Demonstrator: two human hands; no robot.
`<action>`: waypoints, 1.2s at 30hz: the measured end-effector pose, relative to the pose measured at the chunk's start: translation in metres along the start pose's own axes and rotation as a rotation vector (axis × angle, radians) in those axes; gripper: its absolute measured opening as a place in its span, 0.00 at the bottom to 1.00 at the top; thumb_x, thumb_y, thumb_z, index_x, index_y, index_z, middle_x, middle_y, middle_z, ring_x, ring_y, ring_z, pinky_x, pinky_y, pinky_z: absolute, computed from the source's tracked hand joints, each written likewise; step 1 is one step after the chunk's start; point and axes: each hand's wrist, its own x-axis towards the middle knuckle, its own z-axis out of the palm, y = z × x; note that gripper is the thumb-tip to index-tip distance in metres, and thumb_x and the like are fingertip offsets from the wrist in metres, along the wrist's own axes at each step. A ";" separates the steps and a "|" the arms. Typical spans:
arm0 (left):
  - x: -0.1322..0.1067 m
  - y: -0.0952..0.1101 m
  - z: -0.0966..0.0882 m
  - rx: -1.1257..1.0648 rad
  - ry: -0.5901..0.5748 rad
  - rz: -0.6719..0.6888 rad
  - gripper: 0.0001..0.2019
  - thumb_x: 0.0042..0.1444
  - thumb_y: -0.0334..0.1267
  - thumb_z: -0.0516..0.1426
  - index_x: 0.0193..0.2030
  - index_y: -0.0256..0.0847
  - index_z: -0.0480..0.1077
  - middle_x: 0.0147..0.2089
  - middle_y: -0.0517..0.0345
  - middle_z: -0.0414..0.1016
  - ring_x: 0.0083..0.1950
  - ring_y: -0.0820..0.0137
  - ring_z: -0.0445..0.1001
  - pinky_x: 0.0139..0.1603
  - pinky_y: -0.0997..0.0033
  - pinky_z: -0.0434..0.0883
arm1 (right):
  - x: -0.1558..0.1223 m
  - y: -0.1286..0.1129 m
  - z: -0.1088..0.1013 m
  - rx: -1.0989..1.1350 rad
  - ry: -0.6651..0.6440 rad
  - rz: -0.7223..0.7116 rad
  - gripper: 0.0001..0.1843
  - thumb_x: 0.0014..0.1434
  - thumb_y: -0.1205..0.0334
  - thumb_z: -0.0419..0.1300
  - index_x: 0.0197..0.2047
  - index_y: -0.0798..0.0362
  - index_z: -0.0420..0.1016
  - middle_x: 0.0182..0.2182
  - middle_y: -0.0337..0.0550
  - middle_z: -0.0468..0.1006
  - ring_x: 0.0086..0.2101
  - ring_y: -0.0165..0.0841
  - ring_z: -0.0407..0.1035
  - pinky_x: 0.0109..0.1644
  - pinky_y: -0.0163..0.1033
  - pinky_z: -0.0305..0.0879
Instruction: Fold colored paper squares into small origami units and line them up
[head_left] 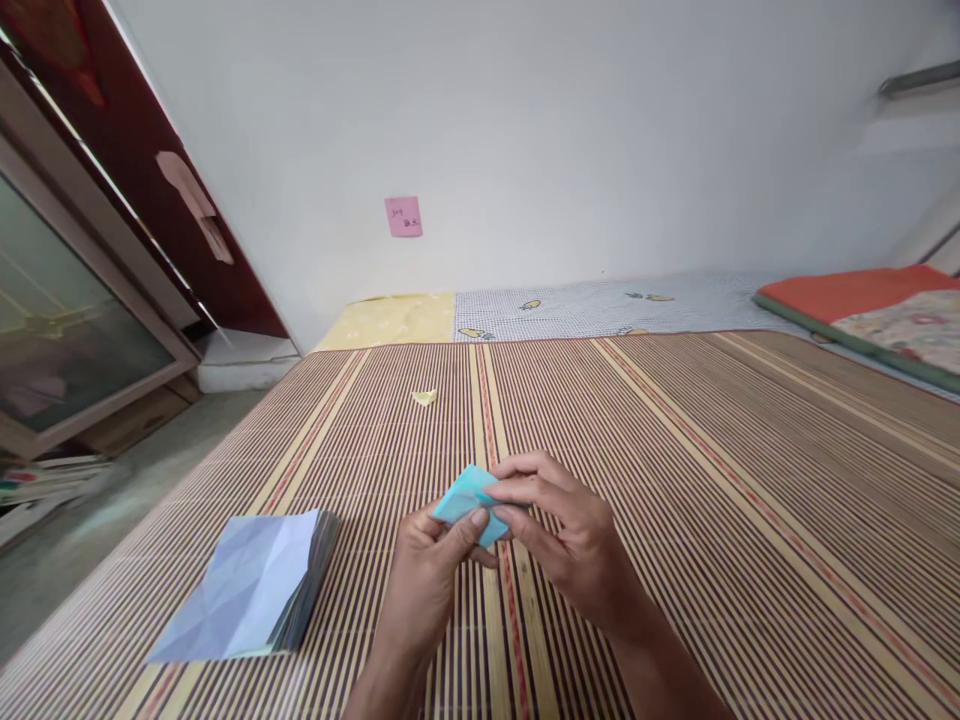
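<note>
Between my two hands, above the striped mat, is a small folded piece of light-blue paper (466, 490). My left hand (439, 545) grips its left and lower part, thumb on top and fingers beneath. My right hand (566, 525) pinches the right side of the paper, with the thumb and fingertips close together on it. To the left of my hands lies a stack of bluish paper sheets (251, 580); creases run across the top sheet. Farther off on the mat rests a small pale-yellow folded paper piece (424, 397).
The brown striped bamboo mat (675, 480) covers the bed. Along the wall runs patterned cloth (570, 312), with a folded orange and floral quilt (862, 300) at the far right. A pink note (403, 216) sticks to the wall. A glass-fronted cabinet (67, 310) stands left, beyond the floor.
</note>
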 end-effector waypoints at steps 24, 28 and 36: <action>-0.001 0.010 0.012 -0.264 0.027 -0.134 0.14 0.53 0.40 0.69 0.43 0.34 0.80 0.43 0.46 0.84 0.42 0.61 0.82 0.45 0.64 0.79 | 0.000 0.000 -0.007 0.139 -0.211 0.180 0.11 0.62 0.70 0.53 0.35 0.51 0.77 0.37 0.42 0.71 0.40 0.35 0.70 0.44 0.40 0.66; 0.003 0.010 0.010 -0.248 0.142 -0.087 0.12 0.47 0.39 0.72 0.34 0.35 0.80 0.33 0.53 0.83 0.30 0.71 0.78 0.34 0.74 0.76 | 0.000 0.005 -0.009 0.311 -0.050 0.262 0.05 0.63 0.65 0.60 0.40 0.50 0.77 0.47 0.44 0.77 0.49 0.39 0.73 0.55 0.46 0.68; 0.001 0.003 0.006 -0.161 0.095 -0.027 0.12 0.52 0.37 0.70 0.42 0.37 0.82 0.35 0.54 0.83 0.33 0.71 0.77 0.38 0.73 0.73 | 0.002 0.010 0.008 0.393 0.046 0.517 0.11 0.62 0.55 0.65 0.33 0.53 0.78 0.27 0.37 0.75 0.29 0.31 0.70 0.33 0.35 0.68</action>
